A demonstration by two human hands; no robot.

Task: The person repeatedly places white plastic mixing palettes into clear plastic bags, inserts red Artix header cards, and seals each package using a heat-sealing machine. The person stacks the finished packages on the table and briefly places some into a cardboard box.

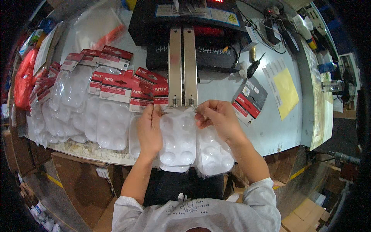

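Note:
Just below two long metal bars (182, 65) of a black machine, a white plastic mixing palette (177, 139) with round wells lies in a clear bag. My left hand (150, 129) is closed on the bag's upper left corner, beside a red header card (160, 96). With thumb and forefinger my right hand (220, 119) pinches the bag's upper right edge close under the bar ends. Another bagged palette (213, 154) hangs over the table's front edge below my right wrist. A further palette (135, 135) is partly hidden behind my left hand.
Many bagged palettes (112, 125) with red and white header cards (116, 86) are heaped on the left. To the right lie a black package with a red card (249, 101), a yellow paper (286, 92) and a dark pointed tool (254, 69). Cables (284, 42) run behind them.

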